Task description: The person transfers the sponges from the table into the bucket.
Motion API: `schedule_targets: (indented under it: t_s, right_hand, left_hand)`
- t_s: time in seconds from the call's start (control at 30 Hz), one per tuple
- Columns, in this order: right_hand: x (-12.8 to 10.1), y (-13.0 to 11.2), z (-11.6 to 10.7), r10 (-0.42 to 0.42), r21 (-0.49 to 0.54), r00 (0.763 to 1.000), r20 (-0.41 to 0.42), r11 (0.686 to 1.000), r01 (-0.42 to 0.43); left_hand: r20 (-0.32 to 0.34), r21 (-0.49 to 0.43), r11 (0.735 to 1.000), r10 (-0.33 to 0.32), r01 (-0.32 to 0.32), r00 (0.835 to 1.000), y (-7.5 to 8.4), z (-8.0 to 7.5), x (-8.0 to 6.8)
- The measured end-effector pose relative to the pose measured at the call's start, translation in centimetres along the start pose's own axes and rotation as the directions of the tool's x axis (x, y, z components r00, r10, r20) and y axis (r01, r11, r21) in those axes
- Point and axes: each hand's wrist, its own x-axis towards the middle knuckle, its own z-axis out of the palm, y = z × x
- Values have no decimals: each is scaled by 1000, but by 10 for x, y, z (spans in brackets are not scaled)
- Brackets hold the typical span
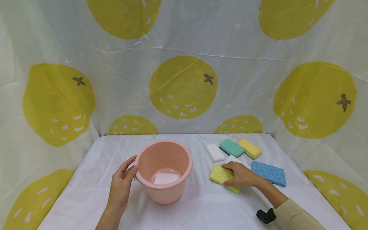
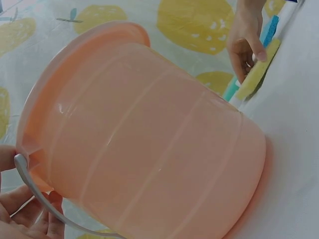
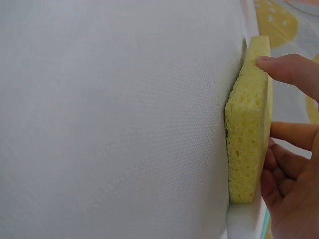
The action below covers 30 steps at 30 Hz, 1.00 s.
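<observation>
A pink plastic bucket (image 1: 165, 195) stands upright on the cloth, with a white sponge (image 1: 166, 178) lying at its bottom. My left hand (image 1: 122, 180) grips the bucket's rim on the left, thumb over the edge and fingers under it. In the left wrist view the bucket's thin pale handle (image 2: 55, 209) hangs down beside those fingers. To the right of the bucket, my right hand (image 1: 242, 174) holds a yellow sponge (image 1: 219, 174) by its edges, thumb on the near side. That sponge lies close to the cloth, as the right wrist view shows.
Behind the right hand lie a white sponge (image 1: 215, 152), a green sponge (image 1: 231, 147) and a deeper yellow sponge (image 1: 250, 149). Another white piece (image 1: 232, 159) is partly hidden by that hand. A blue sponge (image 1: 269, 173) sits farther right. Lemon-print curtains (image 1: 184, 127) enclose the table.
</observation>
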Motion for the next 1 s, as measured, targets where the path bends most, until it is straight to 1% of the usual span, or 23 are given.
schedule_targets:
  t_s: [0.17,0.3,0.43,0.6,0.83,0.9,1.0]
  right_hand:
    - [1,1,-1,-4,3,1000,-12,1000,4]
    - [1,1,-3,14,49,1000,1,999,-14]
    - [1,0,-8,20,77,1000,16,997,-21]
    - [4,-1,-14,-4,66,1000,15,998,3]
    - [8,-6,-25,-56,52,998,-3,997,56]
    - [9,-8,-29,-64,48,998,-3,997,64]
    - [10,-11,-34,-52,45,999,2,998,52]
  left_hand:
    - [4,-7,1000,21,-21,1000,-1,0,0]
    - [4,-10,999,34,-34,999,-2,1,0]
    - [2,-3,1000,26,-26,1000,-2,1,0]
    - [-10,10,1000,2,-2,1000,-1,0,0]
    - [-2,7,1000,17,-17,1000,0,1,-1]
    - [0,3,1000,22,-22,1000,1,1,-1]
    - [1,3,1000,20,-20,1000,1,0,-1]
